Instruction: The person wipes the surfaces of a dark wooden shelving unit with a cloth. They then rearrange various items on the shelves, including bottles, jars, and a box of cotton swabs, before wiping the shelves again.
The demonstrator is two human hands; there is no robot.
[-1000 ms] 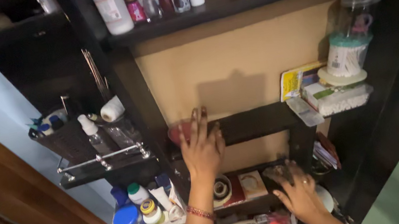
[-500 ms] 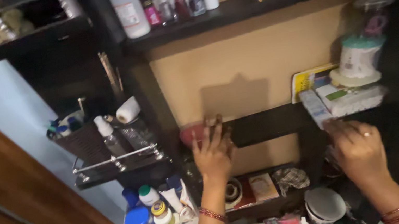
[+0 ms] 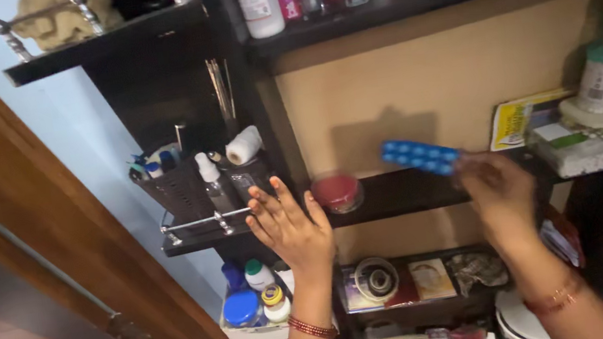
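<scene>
One blue blister strip (image 3: 421,157), studded with round pills, in right hand (image 3: 498,192).

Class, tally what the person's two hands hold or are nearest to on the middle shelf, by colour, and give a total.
Blue: 1, the blue blister strip of tablets held in the right hand.
Red: 1, the round red-lidded clear jar nearest the open left hand.
Total: 2
</scene>
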